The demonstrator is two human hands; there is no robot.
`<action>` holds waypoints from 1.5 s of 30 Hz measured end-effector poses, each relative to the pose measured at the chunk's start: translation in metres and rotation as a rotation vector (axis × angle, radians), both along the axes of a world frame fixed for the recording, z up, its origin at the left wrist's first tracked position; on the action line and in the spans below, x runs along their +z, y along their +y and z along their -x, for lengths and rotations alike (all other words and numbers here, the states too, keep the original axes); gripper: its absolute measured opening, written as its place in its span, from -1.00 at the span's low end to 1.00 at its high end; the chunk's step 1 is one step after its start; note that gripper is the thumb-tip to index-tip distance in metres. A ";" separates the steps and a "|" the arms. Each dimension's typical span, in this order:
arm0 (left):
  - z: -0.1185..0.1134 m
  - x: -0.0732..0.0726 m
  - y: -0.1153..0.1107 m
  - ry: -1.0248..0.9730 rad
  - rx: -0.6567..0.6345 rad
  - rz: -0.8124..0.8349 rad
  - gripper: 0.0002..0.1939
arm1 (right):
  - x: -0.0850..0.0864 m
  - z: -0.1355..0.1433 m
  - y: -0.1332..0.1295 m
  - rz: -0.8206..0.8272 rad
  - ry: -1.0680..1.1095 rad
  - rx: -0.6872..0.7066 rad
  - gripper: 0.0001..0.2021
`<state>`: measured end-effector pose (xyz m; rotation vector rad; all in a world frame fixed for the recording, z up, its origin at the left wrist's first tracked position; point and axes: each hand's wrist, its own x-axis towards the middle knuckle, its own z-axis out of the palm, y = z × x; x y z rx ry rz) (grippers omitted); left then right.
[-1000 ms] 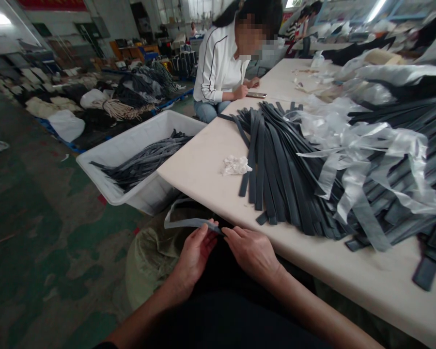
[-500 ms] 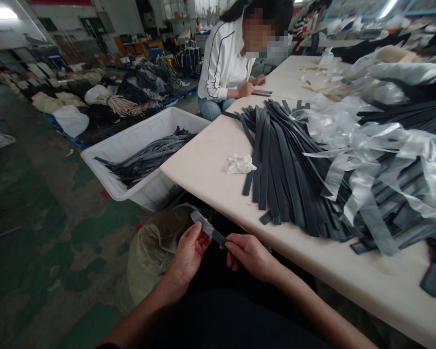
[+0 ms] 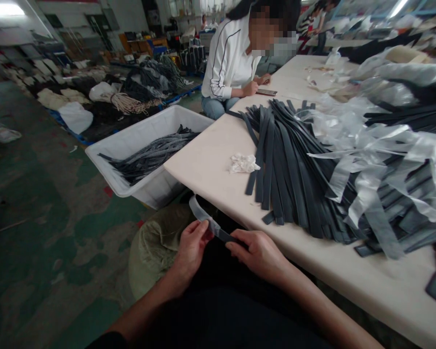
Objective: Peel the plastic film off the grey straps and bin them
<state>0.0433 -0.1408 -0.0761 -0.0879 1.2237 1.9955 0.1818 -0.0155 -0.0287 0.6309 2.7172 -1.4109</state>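
Pinching a pale, translucent ribbon [image 3: 199, 209], my left hand [image 3: 192, 245] pressed thumb to finger, while my right hand [image 3: 257, 252] was clamped on the flat, dark strip [image 3: 223, 235] meeting it, near the table's edge. The ribbon's free end arched in a longer curve than half a second earlier. Beyond a wrinkled, greenish sack [image 3: 141, 266], the smooth, cream table [image 3: 199, 165] bore fanned dark strips [image 3: 287, 169] and a crumpled white wad [image 3: 243, 163].
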 end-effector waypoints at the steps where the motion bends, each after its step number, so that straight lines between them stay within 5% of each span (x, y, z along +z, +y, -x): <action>1: 0.005 0.000 -0.001 0.008 0.040 0.006 -0.63 | 0.001 -0.003 0.002 -0.012 -0.006 0.003 -0.72; 4: 0.007 0.000 -0.002 0.005 0.058 0.009 -0.63 | 0.003 -0.008 0.004 -0.071 -0.006 -0.021 -0.69; 9: -0.013 -0.001 0.003 0.005 -0.101 -0.003 -0.69 | -0.001 0.003 0.001 -0.041 0.019 -0.047 -0.70; 15: 0.010 -0.005 -0.004 0.061 0.069 0.021 -0.66 | 0.001 -0.012 0.006 0.084 -0.041 0.005 -0.72; 21: -0.009 -0.002 0.003 0.064 -0.117 0.008 -0.69 | -0.001 0.003 -0.001 0.017 0.004 -0.061 -0.71; 28: 0.018 0.001 0.003 0.027 0.027 0.043 -0.67 | 0.010 -0.022 0.008 -0.010 -0.042 -0.044 -0.77; 36: -0.013 0.000 0.003 -0.021 -0.188 0.076 -0.63 | -0.003 -0.006 -0.004 -0.095 0.027 -0.114 -0.76; 45: -0.032 -0.004 -0.007 -0.075 -0.316 0.011 -0.70 | -0.013 -0.030 -0.006 0.022 -0.003 -0.069 -0.76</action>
